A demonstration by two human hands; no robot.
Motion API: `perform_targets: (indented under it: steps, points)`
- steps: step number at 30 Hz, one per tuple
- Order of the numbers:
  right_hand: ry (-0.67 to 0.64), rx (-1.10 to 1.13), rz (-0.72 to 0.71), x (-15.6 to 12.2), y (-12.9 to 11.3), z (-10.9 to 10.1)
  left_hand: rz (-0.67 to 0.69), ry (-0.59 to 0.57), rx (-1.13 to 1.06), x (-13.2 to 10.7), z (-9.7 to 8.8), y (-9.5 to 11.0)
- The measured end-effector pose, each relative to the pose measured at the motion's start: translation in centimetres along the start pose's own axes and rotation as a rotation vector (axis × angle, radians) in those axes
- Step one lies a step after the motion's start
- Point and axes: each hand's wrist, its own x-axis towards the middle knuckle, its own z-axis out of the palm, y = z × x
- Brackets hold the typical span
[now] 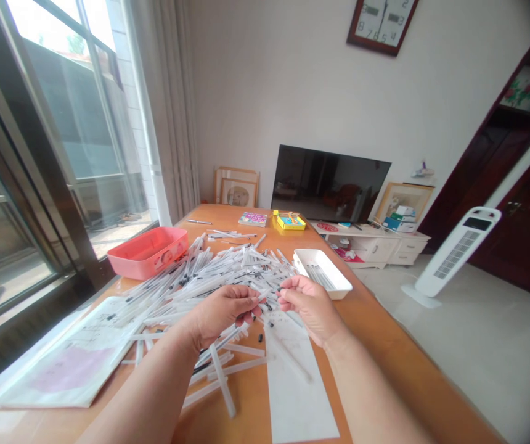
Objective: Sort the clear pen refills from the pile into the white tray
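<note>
Pen (269,296) pinched between the fingertips of the left hand (223,311) and right hand (306,302), just above the heap (209,271) on the counter (380,351). A few pens lie in the tray (346,287); by the look of it, most are yet to be handled.

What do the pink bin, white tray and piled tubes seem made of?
The pink bin: likely moulded plastic, matt, with a smooth rounded rim. The white tray: probably plastic, slightly glossy, with thin even walls. The tubes: clear plastic, it seems; see-through, with dark tips.
</note>
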Motion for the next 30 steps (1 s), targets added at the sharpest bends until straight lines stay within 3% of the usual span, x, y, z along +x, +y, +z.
perform_targets:
  steps: [3, 30]
  points:
    - [-0.002, 0.065, -0.013, -0.23, -0.54, 0.10, 0.008, -0.025, 0.005, -0.16, 0.16, 0.21]
    - [-0.083, -0.075, -0.059, -0.29, -0.28, -0.18, 0.003, -0.042, 0.098, -0.11, 0.04, -0.15]
